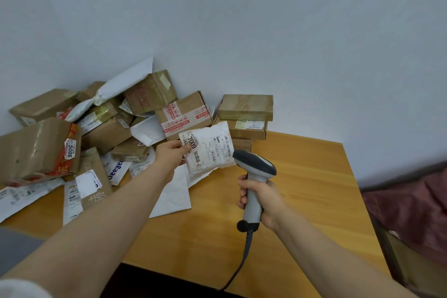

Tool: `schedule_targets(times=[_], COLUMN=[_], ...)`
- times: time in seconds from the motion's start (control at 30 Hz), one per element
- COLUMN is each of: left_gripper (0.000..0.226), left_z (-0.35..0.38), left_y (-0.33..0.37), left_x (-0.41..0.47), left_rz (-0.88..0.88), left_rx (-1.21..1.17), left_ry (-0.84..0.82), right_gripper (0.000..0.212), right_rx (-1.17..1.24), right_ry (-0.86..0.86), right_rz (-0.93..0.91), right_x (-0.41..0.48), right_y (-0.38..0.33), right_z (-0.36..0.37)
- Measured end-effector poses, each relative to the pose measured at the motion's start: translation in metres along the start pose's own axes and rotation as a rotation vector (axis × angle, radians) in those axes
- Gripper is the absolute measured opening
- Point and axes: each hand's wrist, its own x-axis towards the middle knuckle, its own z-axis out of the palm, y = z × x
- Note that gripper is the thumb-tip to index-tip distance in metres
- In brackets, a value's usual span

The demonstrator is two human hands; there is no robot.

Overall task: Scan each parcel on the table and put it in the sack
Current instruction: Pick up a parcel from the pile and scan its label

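Note:
My left hand (170, 155) holds up a small white plastic parcel (209, 150) by its left edge, thumb on the front; its label, marked 7009, faces me. My right hand (262, 201) grips the handle of a grey and white barcode scanner (254, 176) just right of the parcel, its dark head close to the parcel's right edge. A black cable hangs from the handle's base. Both are above the wooden table (302, 189). No sack is in view.
A heap of brown cardboard boxes (183, 113) and white mailer bags (171, 193) covers the table's left and back, against the white wall. A stack of flat boxes (245, 113) stands at the back. Dark red fabric (411, 205) lies to the right of the table.

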Motion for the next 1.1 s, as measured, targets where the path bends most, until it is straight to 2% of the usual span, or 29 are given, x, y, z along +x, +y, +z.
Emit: schedule_targets(times=[0.13,0.3,0.4,0.5,0.6,0.9,1.1], left_gripper=[0.01,0.009,0.019,0.025,0.02,0.018,0.018], left_z=[0.01,0.021,0.025,0.028,0.028,0.03,0.031], left_y=[-0.001,-0.002,-0.004,-0.008,-0.011,-0.011,-0.011], left_x=[0.0,0.003,0.007,0.009,0.01,0.012,0.016], left_rz=[-0.087,-0.148,-0.164,-0.146,-0.105,0.037,0.03], left_rx=[-0.095,-0.137,-0.136,-0.076,-0.013,0.076,0.072], left_ry=[-0.017,-0.033,-0.023,-0.004,-0.002,-0.018,-0.028], right_gripper=[0.007,0.006,0.007,0.016,0.02,0.014,0.017], right_rx=[-0.007,-0.009,0.002,0.024,0.038,0.002,-0.014], right_ry=[-0.026,-0.071,-0.087,-0.084,-0.074,-0.047,-0.017], right_rz=[-0.004,0.014,0.037,0.059,0.074,0.05,0.044], right_x=[-0.003,-0.009,-0.012,-0.015,-0.017,-0.02,-0.02], right_y=[-0.006,-0.014,-0.017,-0.018,-0.021,-0.029,-0.03], right_z=[0.001,0.01,0.017,0.023,0.026,0.031,0.034])
